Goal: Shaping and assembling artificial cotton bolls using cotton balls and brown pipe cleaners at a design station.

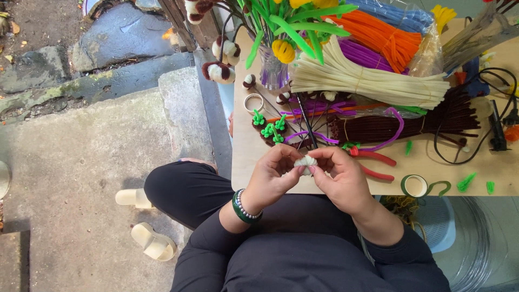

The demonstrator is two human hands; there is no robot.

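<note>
My left hand and my right hand meet at the near edge of a light wooden table. Between the fingertips of both hands sits a small cream-white coiled pipe-cleaner piece. The fingers of both hands pinch it from either side. A green bangle and a bead bracelet circle my left wrist. Just beyond my right hand lie red-handled pliers.
Bundles of pipe cleaners lie on the table: cream, orange, dark brown, purple and blue. A vase holds pipe-cleaner flowers. A green tape roll, small green pieces, a black cable and a stone floor at left.
</note>
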